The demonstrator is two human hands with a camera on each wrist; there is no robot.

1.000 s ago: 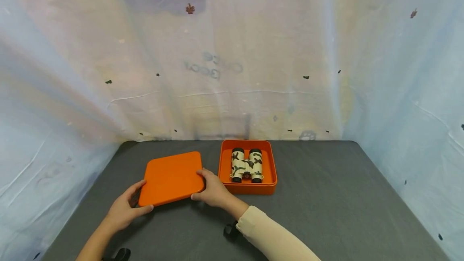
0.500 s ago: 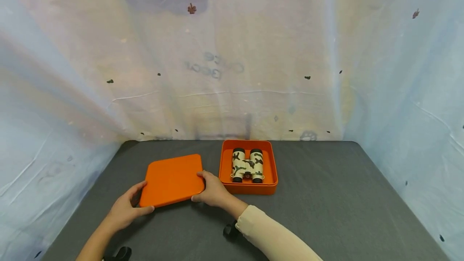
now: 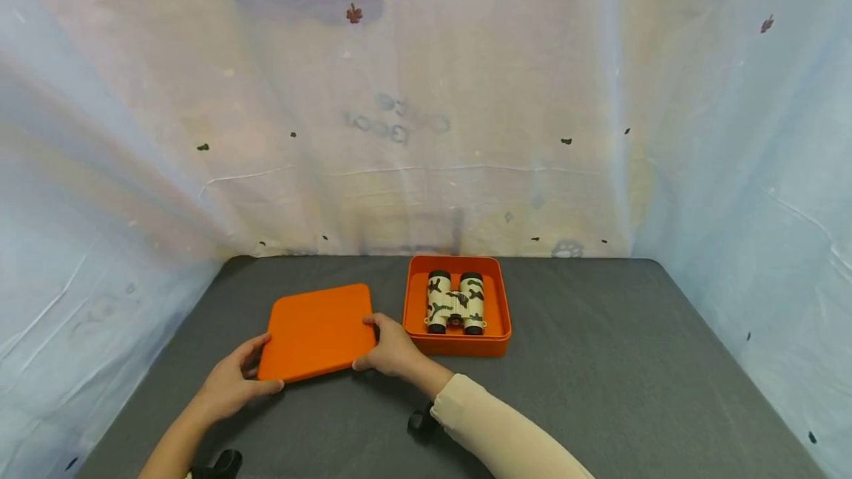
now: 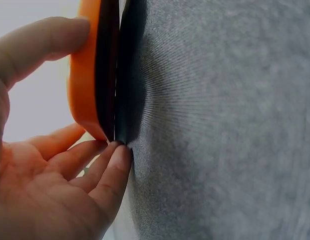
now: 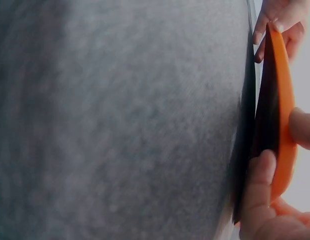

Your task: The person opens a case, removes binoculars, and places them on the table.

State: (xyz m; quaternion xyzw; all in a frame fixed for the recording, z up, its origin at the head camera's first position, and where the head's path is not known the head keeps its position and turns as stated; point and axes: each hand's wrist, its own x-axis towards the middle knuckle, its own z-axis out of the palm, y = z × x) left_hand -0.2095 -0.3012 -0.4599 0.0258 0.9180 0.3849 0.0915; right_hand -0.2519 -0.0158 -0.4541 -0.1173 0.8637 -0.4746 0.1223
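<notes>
An orange rectangular lid (image 3: 318,333) lies between my two hands, left of centre in the head view. My left hand (image 3: 229,383) holds its left near corner, thumb on the front edge; in the left wrist view the lid's side (image 4: 84,75) sits close above the table. My right hand (image 3: 393,350) grips the right edge, thumb at the near corner, and the right wrist view shows its fingers reaching under the lid (image 5: 286,100). Right of the lid stands an open orange box (image 3: 466,347), with camouflage-patterned binoculars (image 3: 455,303) lying inside it.
A dark grey cloth covers the table (image 3: 586,361). Behind and at both sides hangs a pale printed curtain (image 3: 466,94). Black straps (image 3: 421,423) show by both wrists.
The lid's far edge has sunk slightly toward the table, with both hands keeping their grip. The box and binoculars stay where they were.
</notes>
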